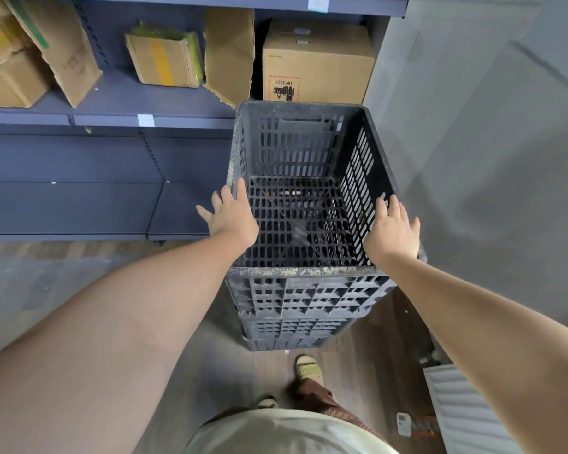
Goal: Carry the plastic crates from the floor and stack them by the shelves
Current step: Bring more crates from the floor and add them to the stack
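Observation:
A black slotted plastic crate (302, 276) tops a stack of like crates (295, 335) standing on the floor beside the dark shelves (112, 119). My left hand (232, 213) lies flat at the top crate's left rim, fingers spread, thumb on the rim. My right hand (394, 229) rests with spread fingers on the right rim. Neither hand is closed around the crate. The top crate is empty inside apart from dirt.
Several cardboard boxes (315, 60) sit on the shelf behind the stack. A grey wall (489, 142) runs along the right. A white ribbed panel (466, 411) and a small white device (403, 423) lie on the floor at lower right. My sandalled foot (307, 367) stands just before the stack.

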